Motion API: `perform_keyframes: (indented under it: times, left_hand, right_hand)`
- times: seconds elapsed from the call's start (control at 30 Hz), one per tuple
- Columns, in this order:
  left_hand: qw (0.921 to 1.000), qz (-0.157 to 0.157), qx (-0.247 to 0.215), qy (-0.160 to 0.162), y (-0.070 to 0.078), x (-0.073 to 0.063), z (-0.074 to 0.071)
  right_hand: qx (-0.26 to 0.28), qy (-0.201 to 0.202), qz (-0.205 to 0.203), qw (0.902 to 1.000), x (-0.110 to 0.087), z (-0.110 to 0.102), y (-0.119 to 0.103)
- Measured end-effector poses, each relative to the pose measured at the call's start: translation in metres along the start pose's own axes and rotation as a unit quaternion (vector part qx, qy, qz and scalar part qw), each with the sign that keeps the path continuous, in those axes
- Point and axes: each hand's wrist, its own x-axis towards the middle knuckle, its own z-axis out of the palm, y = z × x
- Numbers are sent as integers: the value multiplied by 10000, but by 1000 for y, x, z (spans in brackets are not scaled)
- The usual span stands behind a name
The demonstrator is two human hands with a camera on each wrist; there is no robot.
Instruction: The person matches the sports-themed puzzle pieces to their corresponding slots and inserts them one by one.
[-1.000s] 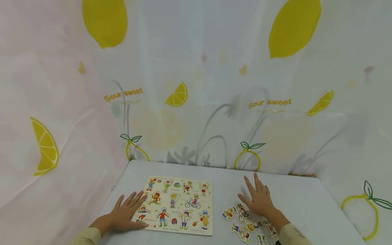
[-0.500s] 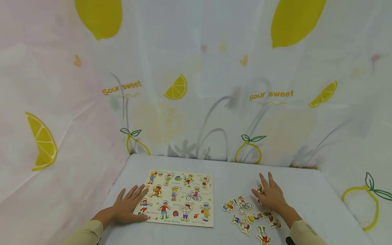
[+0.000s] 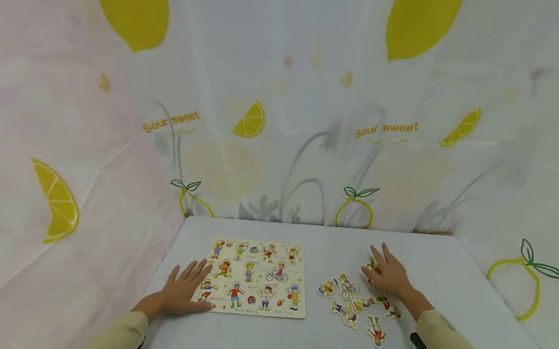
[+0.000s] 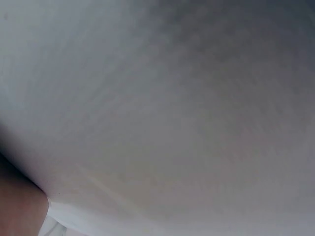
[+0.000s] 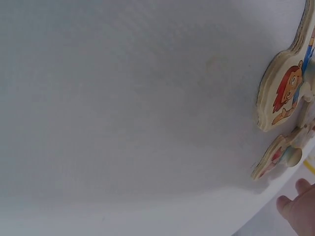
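Note:
A wooden peg puzzle board with printed sports figures lies flat on the table at centre left in the head view. My left hand rests at its left edge, fingers straight and spread. To the right, my right hand reaches over one loose puzzle piece, its fingers extended and partly hiding that piece. Just nearer to me lie several more cut-out pieces, among them a cyclist piece and a red-shirted piece. In the right wrist view, knobs stand on a red-haired piece and a smaller piece.
The white-covered table backs onto a lemon-printed curtain, which also hangs at both sides. A small black object shows by the right sleeve. The left wrist view shows mostly pale tabletop.
My right hand has moved right, off the cyclist piece and over a piece farther right, then stayed there. The left hand remains at the board's edge. The head view has tilted slightly down.

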Motion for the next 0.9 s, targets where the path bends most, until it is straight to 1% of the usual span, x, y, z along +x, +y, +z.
perform_keyframes:
  times: [0.1,0.17,0.27,0.33,0.5,0.57,0.6,0.67,0.73,0.8,0.83,0.9]
  left_hand:
    - [9999,8,-82,-73,5,0,-6]
    - [10000,-7,-28,-90,4,0,-5]
    - [9999,-60,82,-76,-1,1,1]
    - [9998,-96,139,-75,-4,1,4]
    - [9998,-92,145,-84,-5,-1,3]
    - [9998,-87,136,-128,-5,-2,1]
    - [9999,-51,49,-130,-4,-3,0]
    - [9998,-65,43,-207,-3,-4,-2]
    - [9997,-67,19,-254,-2,-4,-3]
    - [9996,-73,-19,-271,0,-3,-4]
    - [9995,-108,53,-299,0,-2,-3]
    - [9996,-85,-40,-263,1,0,-3]
  right_hand:
    - [72,-53,46,9999,-1,-2,1]
    - [127,-109,76,9998,0,-1,2]
    - [187,-178,85,9996,2,2,5]
    - [170,-125,20,9998,4,4,8]
    - [170,169,-67,9997,3,9,14]
    - [349,206,-8,9992,2,10,16]
    - [489,184,66,9986,1,11,17]
    - [748,132,188,9969,1,9,19]
    - [884,99,271,9957,0,7,20]
    - [885,111,298,9956,1,3,22]
    - [842,126,291,9959,1,0,22]
    - [723,182,307,9967,0,-5,24]
